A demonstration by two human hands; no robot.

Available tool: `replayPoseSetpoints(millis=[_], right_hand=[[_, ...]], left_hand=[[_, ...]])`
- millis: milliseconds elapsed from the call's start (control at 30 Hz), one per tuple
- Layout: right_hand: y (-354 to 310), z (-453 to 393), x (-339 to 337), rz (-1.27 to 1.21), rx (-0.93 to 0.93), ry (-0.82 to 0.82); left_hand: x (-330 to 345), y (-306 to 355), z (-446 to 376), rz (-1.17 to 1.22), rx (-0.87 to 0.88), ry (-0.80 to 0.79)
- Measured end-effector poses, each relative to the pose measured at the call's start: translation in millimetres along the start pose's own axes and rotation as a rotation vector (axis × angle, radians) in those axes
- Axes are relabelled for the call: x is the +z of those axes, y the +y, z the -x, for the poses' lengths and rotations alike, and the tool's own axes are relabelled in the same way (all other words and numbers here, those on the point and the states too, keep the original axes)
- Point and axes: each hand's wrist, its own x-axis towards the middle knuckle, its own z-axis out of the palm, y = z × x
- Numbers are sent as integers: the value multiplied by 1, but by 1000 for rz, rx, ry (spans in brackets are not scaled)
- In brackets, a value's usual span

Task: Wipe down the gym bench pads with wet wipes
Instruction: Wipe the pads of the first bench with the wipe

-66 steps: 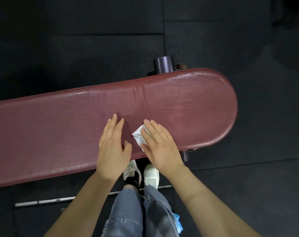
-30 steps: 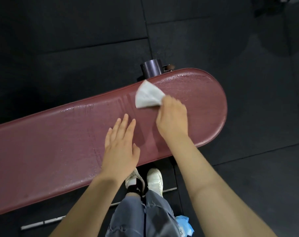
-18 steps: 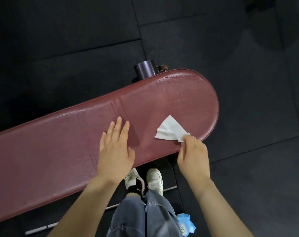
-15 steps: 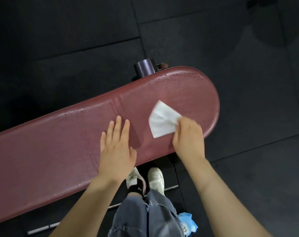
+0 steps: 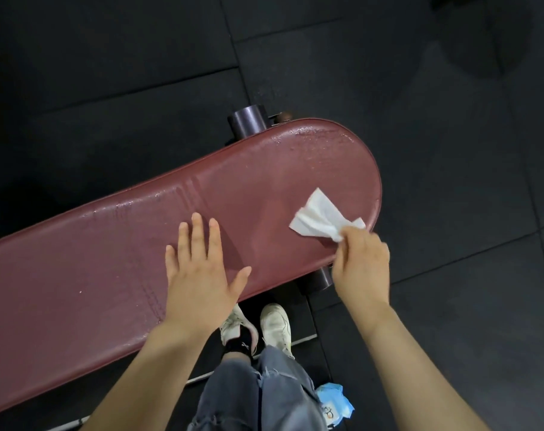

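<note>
A long maroon bench pad (image 5: 102,269) runs from lower left to a rounded end at the right, with wet streaks shining along its far edge. My left hand (image 5: 199,272) rests flat on the pad's middle, fingers straight and spread. My right hand (image 5: 362,269) sits at the pad's near right edge and pinches a crumpled white wet wipe (image 5: 322,220), which lies on the pad near its rounded end.
Dark cylindrical bench posts show behind the pad (image 5: 248,121) and under its near edge (image 5: 322,279). My legs in grey jeans and white shoes (image 5: 273,325) stand below the pad. A blue wipe packet (image 5: 334,405) sticks out by my right leg. Black rubber floor tiles surround the bench.
My right hand has swept the wipe from the pad's middle toward its rounded right end and near edge. My left hand has stayed flat in about the same place.
</note>
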Motion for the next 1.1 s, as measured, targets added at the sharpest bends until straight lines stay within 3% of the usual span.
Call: replayPoseSetpoints(millis=[200,333,433,533,700,833,967,1100], right_hand=[[-97,-169,-1,115,-180,72],[-58,-143,-8,154,-240,52],[5,-60,-15,2,-83,26],[24,-20,-19,-74,30,-21],[-47,-140,-13,-78,-78,75],[-79,-208,-13,19,-228,-10],[-15,-145,-21,-59,-153,68],[35,-49,-20,-211,43,-8]], left_hand=[[0,2,-2,-4,-4,-32],[-5,-6,-3,-20,31,-82],[-6,-3,-3,-30,33,-111],[-2,2,-3,-56,16,-113],[8,3,-3,-83,7,-69],[11,4,-3,-123,4,-54],[8,9,-2,-151,-12,-62],[9,10,-2,-169,-16,-52]])
